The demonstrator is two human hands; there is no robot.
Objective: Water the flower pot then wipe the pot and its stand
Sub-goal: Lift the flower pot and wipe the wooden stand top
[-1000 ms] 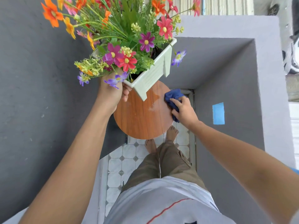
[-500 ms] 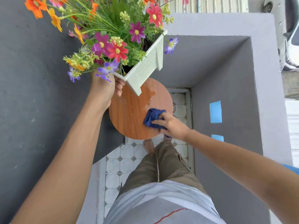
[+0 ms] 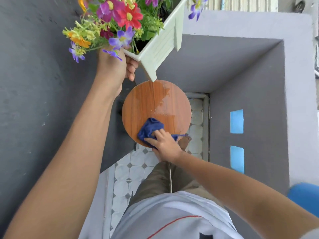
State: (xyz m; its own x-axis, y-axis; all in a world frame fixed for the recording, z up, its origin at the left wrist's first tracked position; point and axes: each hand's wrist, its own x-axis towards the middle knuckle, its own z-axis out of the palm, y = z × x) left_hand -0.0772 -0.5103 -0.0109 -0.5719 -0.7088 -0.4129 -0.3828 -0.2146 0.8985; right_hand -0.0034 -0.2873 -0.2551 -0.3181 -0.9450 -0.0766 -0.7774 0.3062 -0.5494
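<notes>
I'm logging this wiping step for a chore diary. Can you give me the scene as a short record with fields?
left hand: holds the white flower pot lifted clear of the stand
right hand: presses a blue cloth on the stand's near edge
stand: round wooden top, wet patch on its far right part
pot state: tilted, full of mixed flowers
floor: patterned tiles
</notes>
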